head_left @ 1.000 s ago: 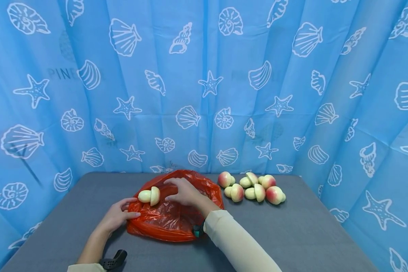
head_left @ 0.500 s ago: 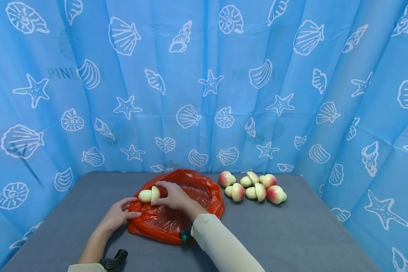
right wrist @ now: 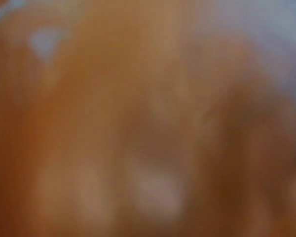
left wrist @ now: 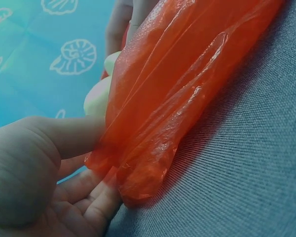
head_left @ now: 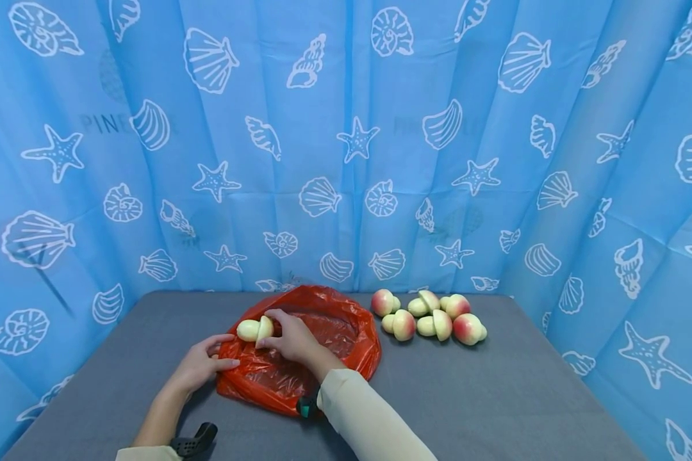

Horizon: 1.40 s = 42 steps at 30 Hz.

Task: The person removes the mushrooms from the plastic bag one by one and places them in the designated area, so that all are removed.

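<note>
The right hand grasps a pale, light toy mushroom by its cap; left hand fingers pinch the thin, slippery red bag's edge.

Head view high and forward, wrist views close on bag

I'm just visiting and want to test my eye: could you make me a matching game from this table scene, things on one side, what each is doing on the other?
Things:
1. left hand
2. right hand
3. heap of toy mushrooms
4. red bag

States:
A. lies loose on the grey table
B. pinches the bag's edge
C. grips one pale toy mushroom
D. lies crumpled under both hands

Pairs: 1-B, 2-C, 3-A, 4-D
</note>
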Tool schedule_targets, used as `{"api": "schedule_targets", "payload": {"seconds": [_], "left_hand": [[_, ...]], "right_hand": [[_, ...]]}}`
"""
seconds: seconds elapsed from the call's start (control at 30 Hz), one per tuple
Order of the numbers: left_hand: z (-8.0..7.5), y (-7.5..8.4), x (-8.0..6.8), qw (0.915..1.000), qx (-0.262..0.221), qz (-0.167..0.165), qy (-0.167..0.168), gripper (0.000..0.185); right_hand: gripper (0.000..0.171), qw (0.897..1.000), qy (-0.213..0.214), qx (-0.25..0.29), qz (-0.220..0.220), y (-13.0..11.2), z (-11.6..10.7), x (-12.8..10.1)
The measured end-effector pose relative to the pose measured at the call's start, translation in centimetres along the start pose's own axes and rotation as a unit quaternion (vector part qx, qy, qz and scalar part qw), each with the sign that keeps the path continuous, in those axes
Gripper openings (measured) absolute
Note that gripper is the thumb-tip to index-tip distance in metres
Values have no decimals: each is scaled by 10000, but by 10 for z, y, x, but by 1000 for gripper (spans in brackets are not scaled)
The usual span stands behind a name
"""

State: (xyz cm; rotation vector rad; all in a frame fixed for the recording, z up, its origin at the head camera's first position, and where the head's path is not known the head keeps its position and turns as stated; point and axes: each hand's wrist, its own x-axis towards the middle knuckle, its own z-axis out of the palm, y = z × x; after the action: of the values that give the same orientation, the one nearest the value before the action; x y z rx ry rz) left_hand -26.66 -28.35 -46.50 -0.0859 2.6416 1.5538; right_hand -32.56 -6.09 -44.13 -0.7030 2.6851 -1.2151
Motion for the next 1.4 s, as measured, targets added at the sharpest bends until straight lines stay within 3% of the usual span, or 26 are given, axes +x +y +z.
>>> {"api": "schedule_targets", "payload": {"seconds": [0.47,0.83,1.07,1.4], "left_hand": [[4,2,0,10000,-58,-9,54,71],[2,3,1,10000,-45,-24,9,73],[3,2,-1,9999,-61,-86,67,73],[1,3,-3,9999,-128,16,82,70]], "right_hand": [[62,9993,344,157,-77,3,12,2],[60,9989,404,53,-224,4,2,-2],[62,9985,304,-1,-462,10,-15,-9],[64,9939,408,-498,-892,20,-61,-25]]}}
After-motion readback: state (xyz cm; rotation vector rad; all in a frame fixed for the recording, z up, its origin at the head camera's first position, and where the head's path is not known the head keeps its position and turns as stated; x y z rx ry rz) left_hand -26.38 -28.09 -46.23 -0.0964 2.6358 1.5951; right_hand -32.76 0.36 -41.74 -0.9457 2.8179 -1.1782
